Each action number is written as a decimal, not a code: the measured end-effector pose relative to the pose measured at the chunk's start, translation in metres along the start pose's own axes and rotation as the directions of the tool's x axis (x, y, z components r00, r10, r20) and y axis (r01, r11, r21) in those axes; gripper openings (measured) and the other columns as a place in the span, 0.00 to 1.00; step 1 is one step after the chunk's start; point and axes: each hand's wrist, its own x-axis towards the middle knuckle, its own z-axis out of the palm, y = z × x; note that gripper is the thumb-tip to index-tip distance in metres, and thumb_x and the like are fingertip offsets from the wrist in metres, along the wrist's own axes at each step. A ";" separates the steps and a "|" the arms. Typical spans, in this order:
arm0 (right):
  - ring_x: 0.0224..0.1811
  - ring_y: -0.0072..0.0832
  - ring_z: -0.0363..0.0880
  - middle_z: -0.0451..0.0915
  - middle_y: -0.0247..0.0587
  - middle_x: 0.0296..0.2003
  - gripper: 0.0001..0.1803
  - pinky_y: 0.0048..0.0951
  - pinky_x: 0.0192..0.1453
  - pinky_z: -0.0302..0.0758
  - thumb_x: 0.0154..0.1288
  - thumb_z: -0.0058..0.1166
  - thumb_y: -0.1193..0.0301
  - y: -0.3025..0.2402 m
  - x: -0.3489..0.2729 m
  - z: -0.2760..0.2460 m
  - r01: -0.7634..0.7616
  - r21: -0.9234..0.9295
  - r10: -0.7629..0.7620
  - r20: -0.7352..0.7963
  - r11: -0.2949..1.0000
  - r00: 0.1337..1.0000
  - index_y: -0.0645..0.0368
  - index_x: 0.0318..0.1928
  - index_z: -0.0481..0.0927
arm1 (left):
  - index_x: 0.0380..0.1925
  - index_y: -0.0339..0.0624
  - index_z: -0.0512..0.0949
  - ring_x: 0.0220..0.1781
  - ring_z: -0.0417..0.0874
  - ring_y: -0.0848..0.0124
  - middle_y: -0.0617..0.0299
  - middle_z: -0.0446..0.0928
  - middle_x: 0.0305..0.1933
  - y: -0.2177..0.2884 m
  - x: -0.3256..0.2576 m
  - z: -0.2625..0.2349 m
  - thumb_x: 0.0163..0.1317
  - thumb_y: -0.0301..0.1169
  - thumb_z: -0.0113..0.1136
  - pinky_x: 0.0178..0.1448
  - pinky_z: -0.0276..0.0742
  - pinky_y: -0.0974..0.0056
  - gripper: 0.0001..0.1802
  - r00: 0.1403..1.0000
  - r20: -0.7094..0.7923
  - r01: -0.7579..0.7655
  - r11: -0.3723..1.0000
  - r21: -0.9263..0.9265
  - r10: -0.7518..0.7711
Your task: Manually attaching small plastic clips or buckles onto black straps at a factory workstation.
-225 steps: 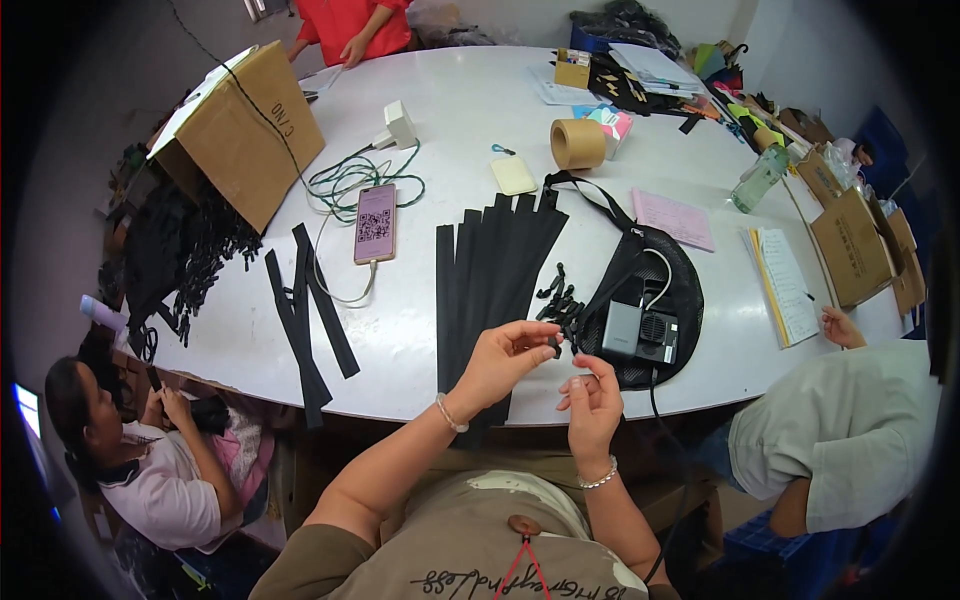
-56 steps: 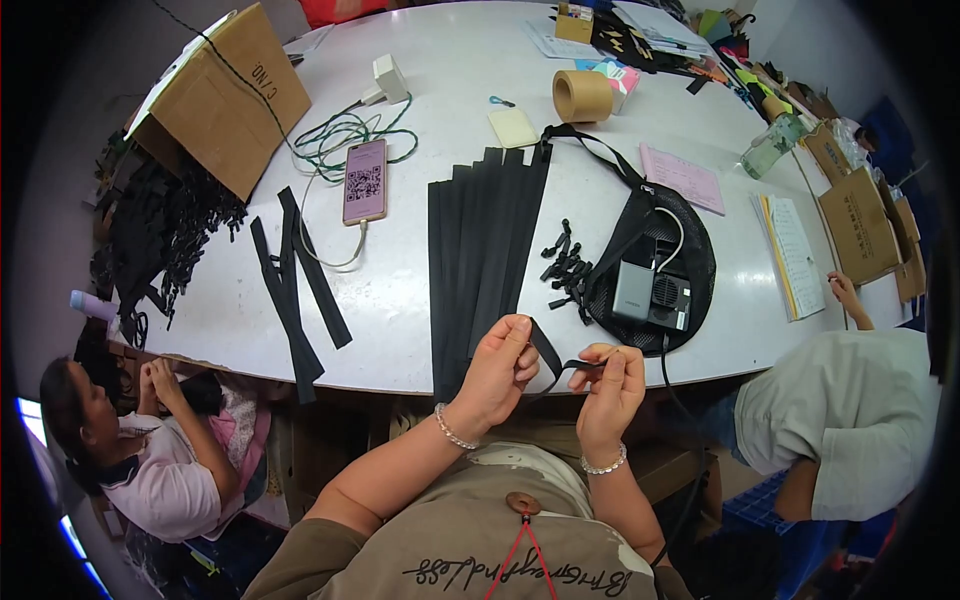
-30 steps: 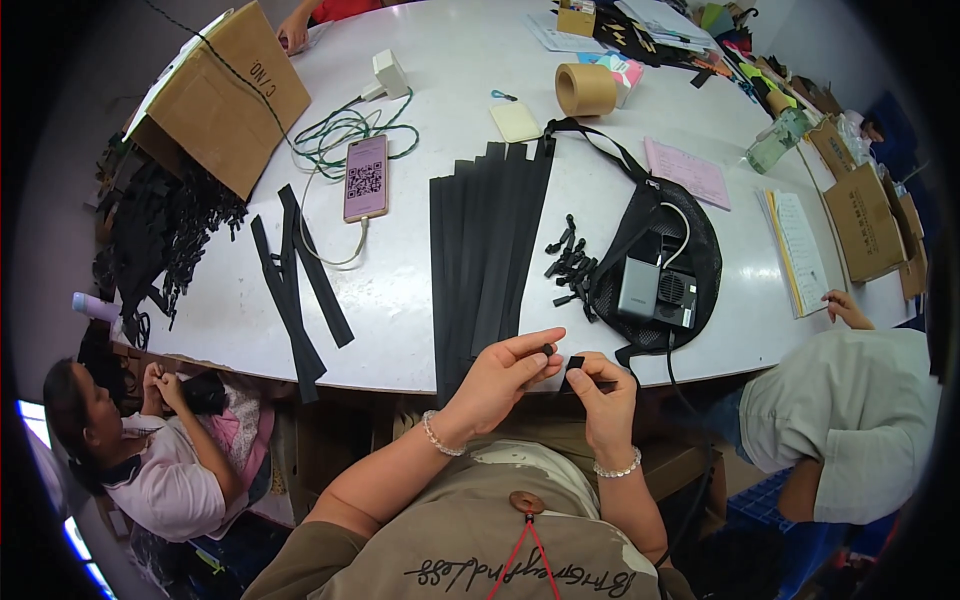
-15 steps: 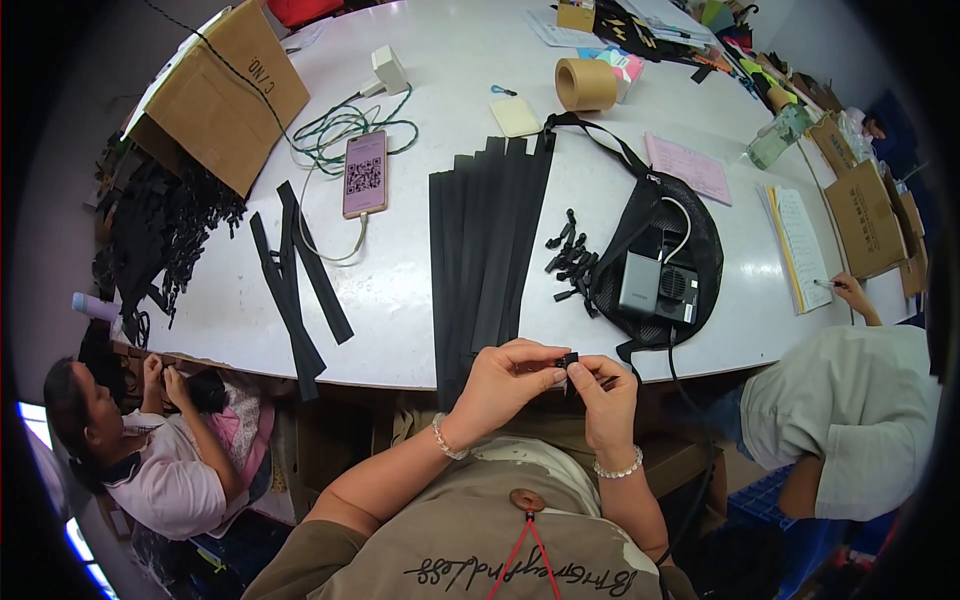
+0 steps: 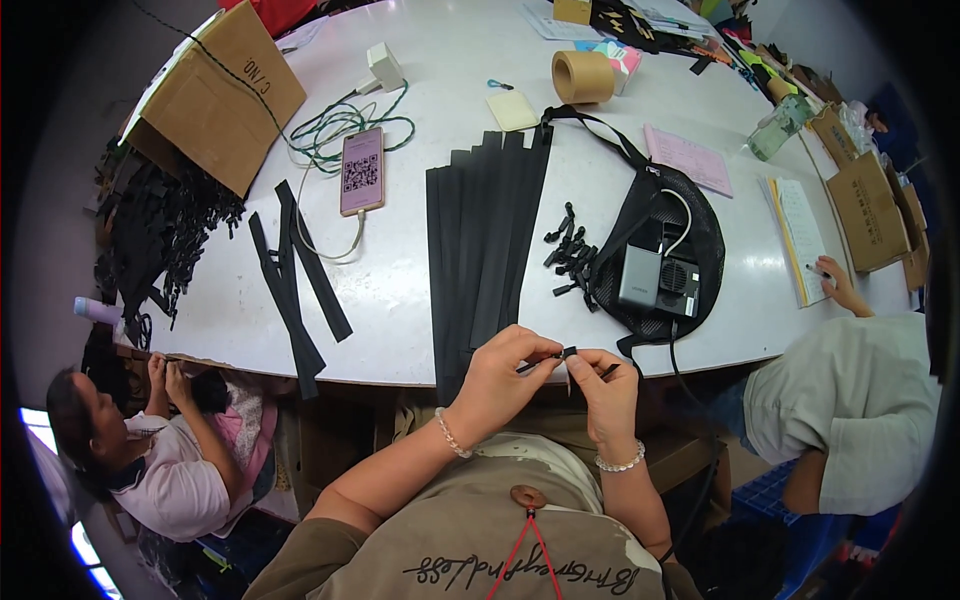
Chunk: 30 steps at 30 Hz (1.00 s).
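White table [image 5: 385,330] spans the work area, near edge toward the person. A cardboard box [image 5: 235,110] leans above heaped black straps [image 5: 170,240] at its left edge. Black strips [image 5: 475,240] fan inward from the near edge, apparently for easy picking. Right of them, a mesh bag [image 5: 706,232] with a grey device [image 5: 638,278] narrows the space. Left hand [image 5: 510,365] and right hand [image 5: 608,388] meet at the near edge. Loose black fittings [image 5: 572,258] lie between strips and bag, presumably for reach. The right hand pinches a narrow black band [image 5: 571,352]; the left, seemingly for alignment, pinches a small dark piece [image 5: 527,367] beside it; contact is hidden.
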 end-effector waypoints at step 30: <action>0.23 0.13 0.70 0.78 0.32 0.23 0.05 0.14 0.26 0.65 0.51 0.64 0.79 -0.012 0.002 -0.007 0.290 -0.348 -0.284 0.068 0.892 0.956 0.67 0.29 0.81 | 0.50 0.36 0.74 0.43 0.76 0.81 0.63 0.77 0.44 -0.013 0.004 0.002 0.66 0.29 0.50 0.48 0.75 0.77 0.15 0.754 0.577 0.652 0.465 -0.599 -0.313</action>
